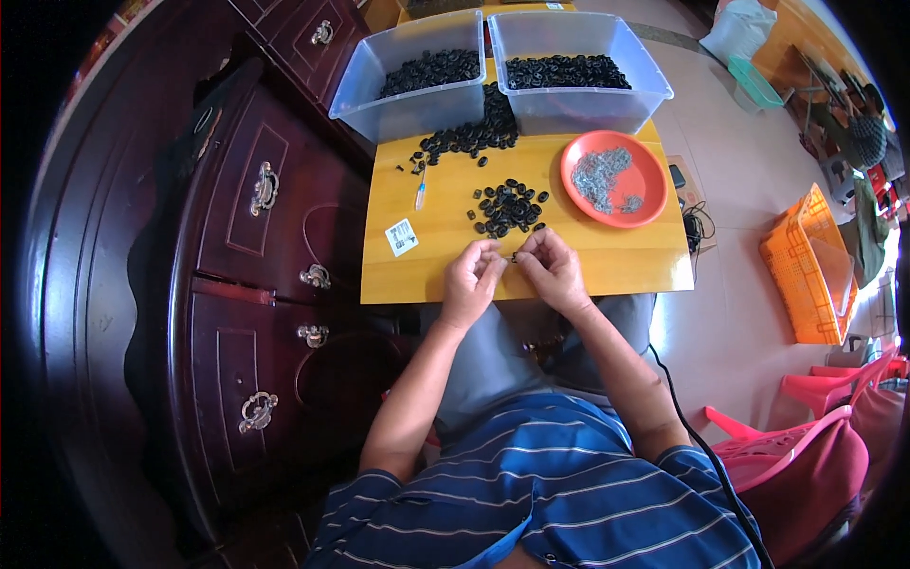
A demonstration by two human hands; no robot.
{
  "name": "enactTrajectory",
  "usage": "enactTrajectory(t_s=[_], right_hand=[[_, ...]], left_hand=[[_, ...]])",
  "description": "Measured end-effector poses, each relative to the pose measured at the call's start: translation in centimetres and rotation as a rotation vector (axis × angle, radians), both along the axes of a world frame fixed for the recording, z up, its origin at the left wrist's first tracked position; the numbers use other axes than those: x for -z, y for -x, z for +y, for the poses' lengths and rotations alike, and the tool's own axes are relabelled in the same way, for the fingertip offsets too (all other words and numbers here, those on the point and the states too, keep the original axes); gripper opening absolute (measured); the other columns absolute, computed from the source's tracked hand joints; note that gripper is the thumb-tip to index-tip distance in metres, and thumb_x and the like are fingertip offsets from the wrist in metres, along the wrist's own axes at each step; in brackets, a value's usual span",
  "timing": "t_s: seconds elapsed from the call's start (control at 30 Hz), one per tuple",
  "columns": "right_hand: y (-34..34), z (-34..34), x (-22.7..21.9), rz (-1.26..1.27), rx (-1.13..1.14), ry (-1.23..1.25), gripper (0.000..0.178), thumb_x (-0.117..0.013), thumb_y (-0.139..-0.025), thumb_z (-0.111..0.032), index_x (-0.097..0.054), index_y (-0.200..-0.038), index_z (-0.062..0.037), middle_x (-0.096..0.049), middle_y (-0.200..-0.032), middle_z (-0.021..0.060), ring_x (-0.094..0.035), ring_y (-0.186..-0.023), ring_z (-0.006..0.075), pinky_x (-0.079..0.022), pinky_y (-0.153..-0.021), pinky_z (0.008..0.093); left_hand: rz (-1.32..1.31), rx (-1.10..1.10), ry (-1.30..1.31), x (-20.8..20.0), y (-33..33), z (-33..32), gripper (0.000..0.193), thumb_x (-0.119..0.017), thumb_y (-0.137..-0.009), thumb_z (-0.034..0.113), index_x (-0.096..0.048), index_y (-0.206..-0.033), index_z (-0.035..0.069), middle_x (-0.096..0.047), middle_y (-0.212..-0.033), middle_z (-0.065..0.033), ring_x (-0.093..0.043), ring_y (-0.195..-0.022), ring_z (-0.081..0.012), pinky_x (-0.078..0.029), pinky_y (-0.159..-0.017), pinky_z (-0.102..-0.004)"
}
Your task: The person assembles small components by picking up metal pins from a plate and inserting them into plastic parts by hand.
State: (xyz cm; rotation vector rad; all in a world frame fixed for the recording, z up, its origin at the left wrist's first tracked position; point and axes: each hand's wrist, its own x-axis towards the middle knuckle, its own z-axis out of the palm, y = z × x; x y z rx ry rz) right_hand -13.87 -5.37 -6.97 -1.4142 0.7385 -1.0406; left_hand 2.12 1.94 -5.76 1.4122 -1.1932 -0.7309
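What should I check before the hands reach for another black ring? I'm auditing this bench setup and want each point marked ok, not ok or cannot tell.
1. Left hand and right hand meet over the near edge of the yellow table: ok.
2. Small dark piece pinched between the fingertips: ok; whether it is finished, cannot tell.
3. Loose pile of black rings lies just beyond the hands: ok.
4. Orange plate of small grey metal parts sits to the right, on the table: ok.
5. Two clear bins at the far edge both hold black rings: ok.
6. Small pen-like tool lies apart from the hands: ok.
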Motion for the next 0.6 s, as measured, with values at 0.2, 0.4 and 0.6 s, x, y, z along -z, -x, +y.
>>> enactTrajectory(t_s=[0.2, 0.4, 0.6], right_hand=[[0.4, 0.0, -0.1, -0.032, -0.011, -0.043, 0.01, -0.067, -0.096, -0.002, -0.058, -0.094, -0.0051, -0.058, -0.081, -0.0064, -0.052, -0.072, 0.0005, -0.044, -0.064, 0.0192], [0.4, 0.0, -0.2, -0.071, -0.032, -0.073, 0.01, -0.067, -0.097, -0.003, -0.058, -0.094, -0.005, -0.058, -0.081, -0.0063, -0.052, -0.072, 0.0002, -0.045, -0.065, 0.0191], [0.5, -0.2, -0.1, -0.046, -0.041, -0.074, 0.01, -0.066, -0.098, -0.003, -0.057, -0.095, -0.0048, -0.058, -0.082, -0.0061, -0.052, -0.072, 0.0002, -0.045, -0.065, 0.0187]], left_hand=[[-0.525, -0.148, 0.057, -2.0, -2.8, -2.0, 0.038, -0.074, -0.084, 0.003, -0.067, -0.121, 0.007, -0.066, -0.094, -0.0089, -0.068, -0.077, -0.0272, -0.056, -0.069, -0.0362], [-0.773, -0.069, 0.115, -1.6, -4.0, -3.4, 0.027, -0.071, -0.09, 0.016, -0.068, -0.117, 0.011, -0.067, -0.099, -0.0106, -0.067, -0.089, -0.0355, -0.056, -0.076, -0.0456], [-0.84, -0.116, 0.093, -1.1, -3.6, -3.7, 0.01, -0.066, -0.095, 0.021, -0.064, -0.096, 0.011, -0.064, -0.093, -0.0098, -0.066, -0.084, -0.0362, -0.054, -0.073, -0.0476]])
